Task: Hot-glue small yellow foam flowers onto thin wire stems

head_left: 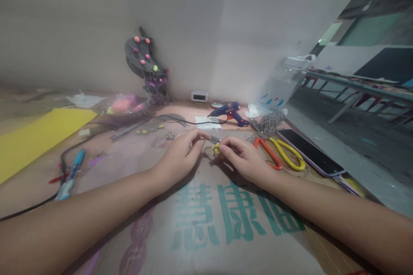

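Yellow piece [215, 149], thin loop [207, 153] beside it, looks unfinished; right hand [243, 157] grip pinched on piece, left hand [183, 150] grip: can't tell.

Left hand [180, 154] and right hand [245, 159] mid-table, wire piece [215, 149] between them; glue gun [227, 109] behind, display [200, 96] behind-left of that at the panel [180, 30] foot. Left side: sheet [41, 137] outermost, marker pen [73, 172] right of it, ornament [140, 58] at the back. Right side: handles [270, 151] beside right hand, phone [311, 152] right of those, string ball [270, 123] behind, bottle [277, 84] farther back
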Tool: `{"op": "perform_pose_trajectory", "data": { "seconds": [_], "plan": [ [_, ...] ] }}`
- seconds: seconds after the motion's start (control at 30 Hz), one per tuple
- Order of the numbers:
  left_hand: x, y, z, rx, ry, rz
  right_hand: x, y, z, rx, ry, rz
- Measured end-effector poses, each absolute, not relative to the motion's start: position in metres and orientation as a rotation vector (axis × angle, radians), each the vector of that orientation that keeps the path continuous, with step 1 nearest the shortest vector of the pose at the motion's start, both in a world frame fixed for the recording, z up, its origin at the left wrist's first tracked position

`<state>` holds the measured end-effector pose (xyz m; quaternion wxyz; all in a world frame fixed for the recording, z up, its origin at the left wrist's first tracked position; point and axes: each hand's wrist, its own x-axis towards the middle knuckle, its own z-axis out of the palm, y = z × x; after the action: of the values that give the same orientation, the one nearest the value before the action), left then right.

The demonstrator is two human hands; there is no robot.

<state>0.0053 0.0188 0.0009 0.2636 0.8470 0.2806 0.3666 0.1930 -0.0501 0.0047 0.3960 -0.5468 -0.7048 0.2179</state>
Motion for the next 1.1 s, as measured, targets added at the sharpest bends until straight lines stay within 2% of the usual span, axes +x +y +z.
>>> {"op": "perform_pose_trajectory", "data": {
  "seconds": [0.27,0.6,1.1],
  "plan": [
    [0.0059,0.0202,0.0025,2.374,0.679,1.025,0.1943,-0.0498,0.0038,-1.39,-1.806,0.523],
    [0.0055,0.0172,0.003,2.271,0.851,0.926,0.1945,-0.0503,0.0037,-1.382,-1.811,0.527],
    [0.0077,0.0163,0.0076,2.386,0.676,0.857,0.1968,-0.0495,0.0035,-1.339,-1.799,0.498]
  ]
}}
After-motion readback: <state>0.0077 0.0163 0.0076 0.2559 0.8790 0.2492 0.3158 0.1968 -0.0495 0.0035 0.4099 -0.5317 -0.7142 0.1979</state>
